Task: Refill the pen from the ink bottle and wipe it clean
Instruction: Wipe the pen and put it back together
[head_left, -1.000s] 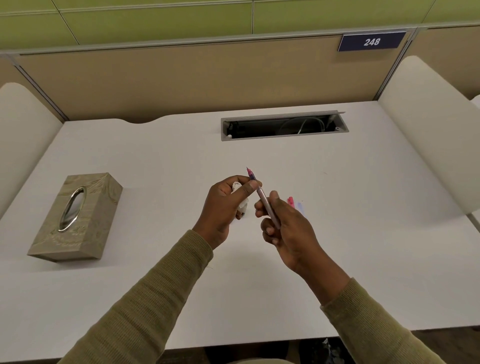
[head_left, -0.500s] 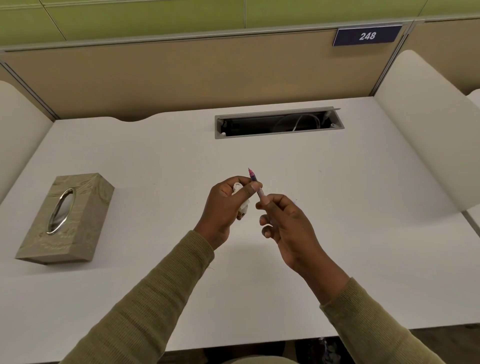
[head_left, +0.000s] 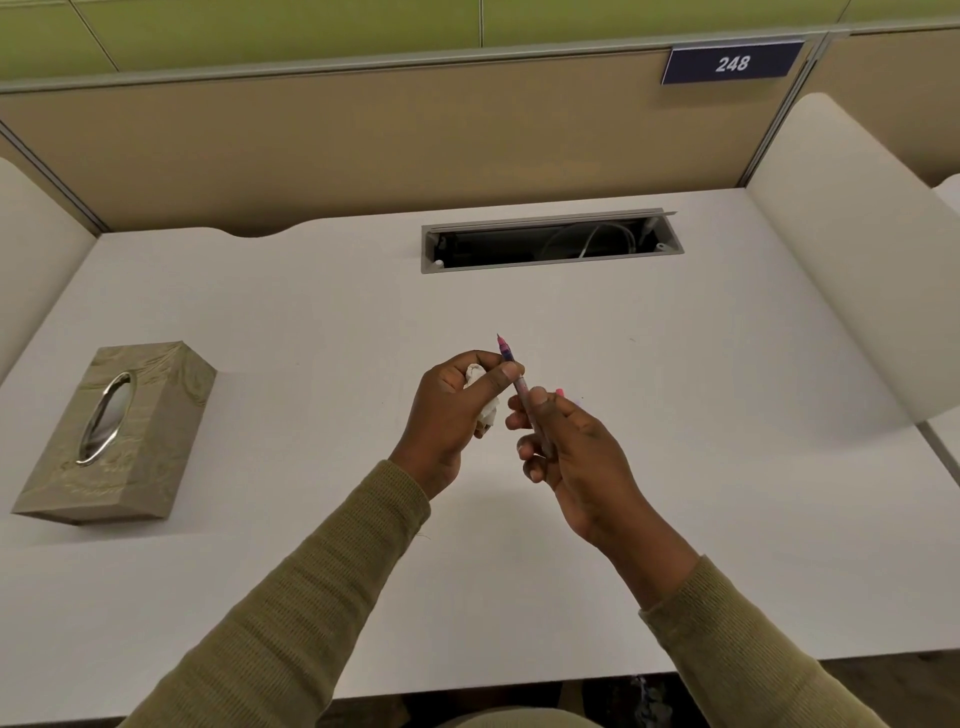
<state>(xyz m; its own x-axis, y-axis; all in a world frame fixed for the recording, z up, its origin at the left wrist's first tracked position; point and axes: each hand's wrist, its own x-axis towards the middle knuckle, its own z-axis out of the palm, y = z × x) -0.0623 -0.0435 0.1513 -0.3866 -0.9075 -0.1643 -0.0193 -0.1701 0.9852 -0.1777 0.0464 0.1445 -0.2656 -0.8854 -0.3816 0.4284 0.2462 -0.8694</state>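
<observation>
While left hand (head_left: 445, 415) holds tissue (head_left: 488, 413), right hand (head_left: 571, 457) grips pen (head_left: 505, 351); sign (head_left: 732, 63) reads 248.

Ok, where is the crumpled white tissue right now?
Head view: the crumpled white tissue is bunched in the left hand, over the middle of the white desk, just left of the slim pink-tipped pen that the right hand holds.

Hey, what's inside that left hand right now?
A crumpled white tissue sits inside the left hand, showing between the thumb and curled fingers. The hand covers the rest of the wad, so anything else in the palm cannot be seen.
</observation>
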